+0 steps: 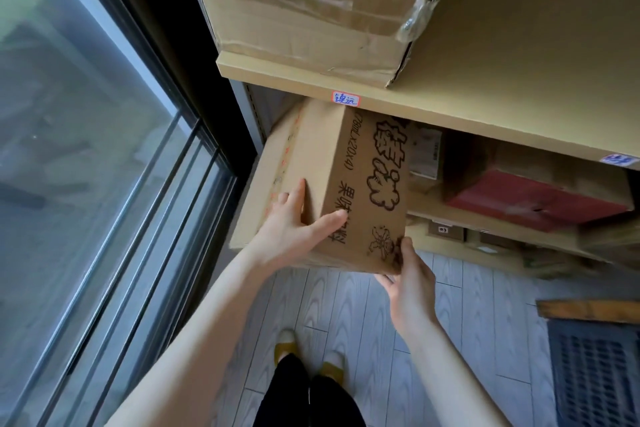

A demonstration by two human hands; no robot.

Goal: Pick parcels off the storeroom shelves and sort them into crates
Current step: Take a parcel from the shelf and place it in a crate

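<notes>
A brown cardboard box (349,166) with black printed characters juts out tilted from the lower shelf (252,198), at its left end. My left hand (294,229) grips its near left corner, thumb on the printed face and fingers on the side. My right hand (410,282) holds the near right bottom corner from underneath. Part of the box is hidden under the upper shelf board (415,107).
A large taped carton (304,7) with a white label sits on the upper shelf. A red box (530,201) and smaller parcels lie further right on the lower shelves. A dark crate (595,374) stands on the floor at right. A glass sliding door (86,166) runs along the left.
</notes>
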